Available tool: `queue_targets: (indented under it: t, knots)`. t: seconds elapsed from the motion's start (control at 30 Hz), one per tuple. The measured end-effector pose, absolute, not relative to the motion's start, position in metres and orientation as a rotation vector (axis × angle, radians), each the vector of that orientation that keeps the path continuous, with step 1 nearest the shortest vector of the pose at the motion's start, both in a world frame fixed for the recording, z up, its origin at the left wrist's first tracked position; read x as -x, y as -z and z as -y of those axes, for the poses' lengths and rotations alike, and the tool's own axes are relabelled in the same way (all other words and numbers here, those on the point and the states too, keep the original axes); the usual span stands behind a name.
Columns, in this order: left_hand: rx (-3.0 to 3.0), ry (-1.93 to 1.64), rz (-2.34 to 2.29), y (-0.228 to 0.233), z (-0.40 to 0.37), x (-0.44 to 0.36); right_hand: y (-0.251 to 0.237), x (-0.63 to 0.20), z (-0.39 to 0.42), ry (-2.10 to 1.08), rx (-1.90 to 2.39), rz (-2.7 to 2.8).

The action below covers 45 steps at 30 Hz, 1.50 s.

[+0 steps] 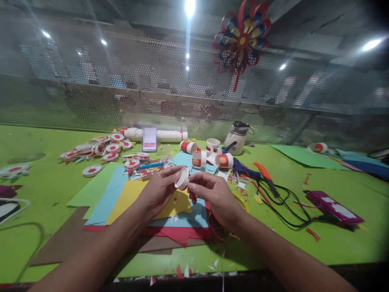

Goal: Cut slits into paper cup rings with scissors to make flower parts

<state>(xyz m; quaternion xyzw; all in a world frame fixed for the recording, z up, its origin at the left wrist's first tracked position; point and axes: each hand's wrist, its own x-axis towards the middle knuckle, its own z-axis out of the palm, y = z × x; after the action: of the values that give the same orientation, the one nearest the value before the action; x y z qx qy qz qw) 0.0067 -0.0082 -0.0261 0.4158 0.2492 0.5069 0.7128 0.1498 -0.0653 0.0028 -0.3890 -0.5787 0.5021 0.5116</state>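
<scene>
Between my two hands is the cut-off bottom of a white paper cup (182,179), tilted on edge. My left hand (162,187) has its thumb and fingers closed on the piece's left and upper side. My right hand (212,194) pinches at its right edge, thumb against the bent fingers. Below lie stacked sheets of coloured paper, with a yellow sheet (127,198) over a light blue sheet (100,207). Just beyond my hands stand cut red-and-white paper cups (225,161).
Several round red-and-white cup pieces (112,157) are heaped at left. A glue gun (247,169), an orange-handled tool (266,178) and a purple device (334,207) with cords lie at right. Behind are a phone (149,138), a white roll (172,136) and a jug (236,140).
</scene>
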Motion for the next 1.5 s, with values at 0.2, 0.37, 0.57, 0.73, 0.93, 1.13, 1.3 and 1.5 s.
queue_targets:
  t: [0.2,0.37,0.57,0.73,0.93,1.13,1.3,1.5]
  knots:
    - [-0.916,-1.150,-0.545,0.024,0.009,-0.007,0.005,-0.146,0.064,-1.184,0.973,1.441]
    - [-0.958,-1.190,-0.501,0.024,0.011,-0.008,0.007,-0.147,0.064,-0.971,1.012,1.502]
    - [-1.019,-1.196,-0.476,0.022,0.011,-0.005,0.014,-0.158,0.060,-0.656,0.971,1.676]
    - [-1.060,-1.169,-0.418,0.017,0.015,-0.002,0.018,-0.162,0.055,-0.547,0.947,1.770]
    - [-1.166,-1.172,-0.484,0.018,0.016,-0.001,0.015,-0.164,0.056,-0.525,0.939,1.812]
    - [-1.188,-1.174,-0.564,0.015,0.019,-0.003,0.015,-0.166,0.054,-0.602,0.967,1.784]
    - [-1.131,-1.224,-0.486,0.014,0.019,-0.002,0.018,-0.166,0.049,-0.848,0.984,1.609]
    - [-1.064,-1.209,-0.324,0.012,0.020,-0.002,0.015,-0.163,0.050,-1.272,0.967,1.373]
